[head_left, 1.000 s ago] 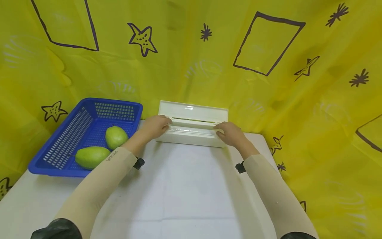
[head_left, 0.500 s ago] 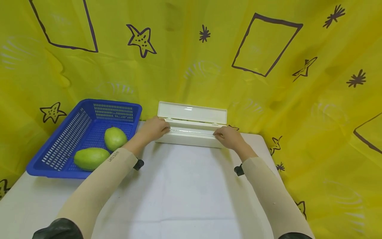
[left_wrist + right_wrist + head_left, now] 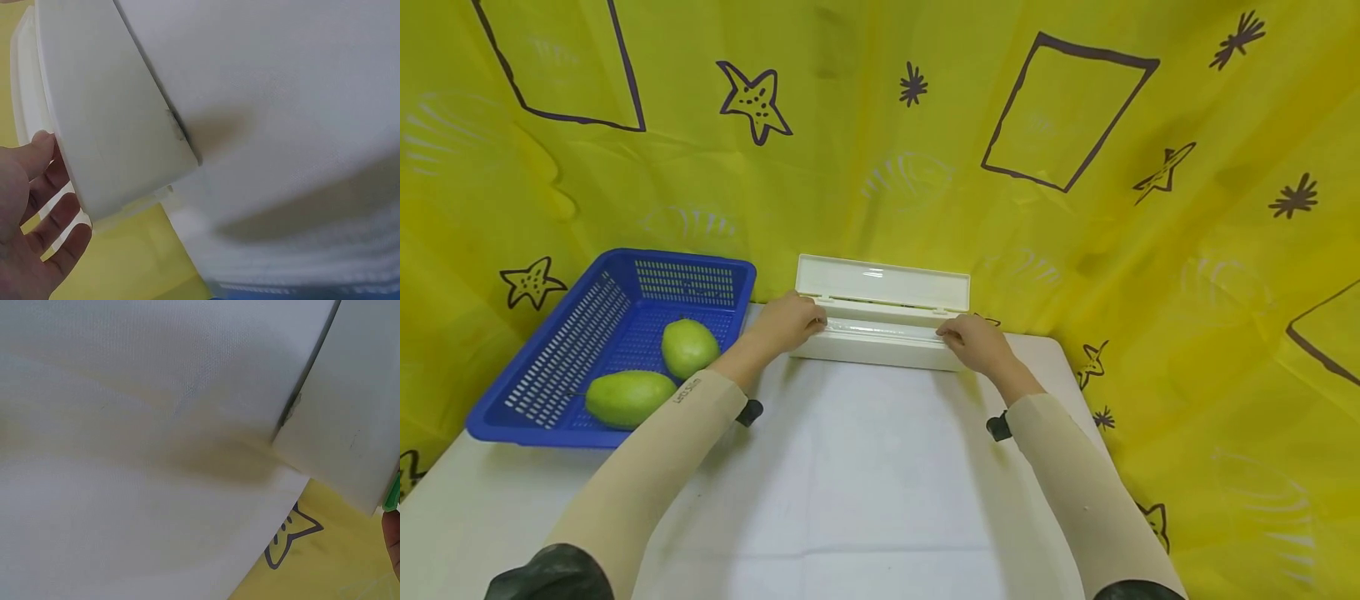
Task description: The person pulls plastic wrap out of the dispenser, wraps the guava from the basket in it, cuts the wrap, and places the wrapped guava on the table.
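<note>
A long white cling film dispenser lies at the back of the table with its lid raised. Shiny cling film shows along its opening. At the left end my left hand pinches the film's edge, thumb against the fingers. In the left wrist view the left hand's thumb is right at the box's upper edge, the other fingers half bent behind it. My right hand pinches at the right end. Beside a small green piece, only a bit of that hand shows in the right wrist view.
A blue plastic basket on the left holds two green mangoes, one nearer and one farther. The left forearm passes over the basket's near right corner. A yellow patterned curtain hangs close behind the white table.
Both hands have drawn slightly down from the inner flap to the film opening, and their fingers have closed. The lid and basket stay put; the view shifted slightly.
</note>
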Demonstrator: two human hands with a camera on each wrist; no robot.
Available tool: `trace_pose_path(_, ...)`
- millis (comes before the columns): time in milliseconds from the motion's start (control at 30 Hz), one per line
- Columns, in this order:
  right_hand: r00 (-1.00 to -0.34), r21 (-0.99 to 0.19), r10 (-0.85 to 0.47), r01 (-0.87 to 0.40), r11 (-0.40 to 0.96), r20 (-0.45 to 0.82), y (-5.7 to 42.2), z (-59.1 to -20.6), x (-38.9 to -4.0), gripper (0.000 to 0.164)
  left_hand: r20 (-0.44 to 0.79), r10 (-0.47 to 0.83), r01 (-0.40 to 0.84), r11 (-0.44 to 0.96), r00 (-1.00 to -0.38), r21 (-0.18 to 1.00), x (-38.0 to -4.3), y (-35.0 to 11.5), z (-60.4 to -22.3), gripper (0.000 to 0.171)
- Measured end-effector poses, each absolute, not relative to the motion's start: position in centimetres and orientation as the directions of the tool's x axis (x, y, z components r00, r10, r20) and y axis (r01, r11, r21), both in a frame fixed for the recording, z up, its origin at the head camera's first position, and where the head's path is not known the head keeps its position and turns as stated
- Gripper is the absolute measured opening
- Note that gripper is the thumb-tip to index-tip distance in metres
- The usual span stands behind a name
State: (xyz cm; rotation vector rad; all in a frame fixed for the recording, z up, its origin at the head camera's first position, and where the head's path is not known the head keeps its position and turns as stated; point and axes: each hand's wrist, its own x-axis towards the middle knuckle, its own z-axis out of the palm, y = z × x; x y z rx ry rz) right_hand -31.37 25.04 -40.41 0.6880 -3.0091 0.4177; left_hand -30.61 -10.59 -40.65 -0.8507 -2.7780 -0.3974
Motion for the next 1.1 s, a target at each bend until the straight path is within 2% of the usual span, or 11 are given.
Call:
trace_pose_path(367, -0.932, -0.228, -0.332, -0.358, 0.906, 0.142, 24.5, -40.4, -31.9, 0.020, 0.289, 0.512, 0.574, 0.794, -0.809, 0.200, -30.8, -10.5, -40.8, 0.011)
trace_pose_path(667, -0.953, -0.254, -0.252, -0.289, 0.923, 0.166, 23.9, -40.0, -32.6, 0.020, 0.285, 0.502, 0.561, 0.808, -0.816, 0.182, -31.1, -10.3, -41.1, 0.013)
trace_pose_path(833, -0.958, -0.290, -0.225, -0.268, 0.919, 0.176, 23.7, -39.6, -32.5, 0.020, 0.285, 0.488, 0.545, 0.820, -0.825, 0.174, -31.3, -9.9, -41.3, 0.019)
trace_pose_path(1100, -0.965, -0.319, -0.190, -0.241, 0.917, 0.182, 23.5, -39.4, -32.8, 0.020, 0.188, 0.450, 0.483, 0.852, -0.873, 0.201, -31.5, -9.0, -41.0, 0.026)
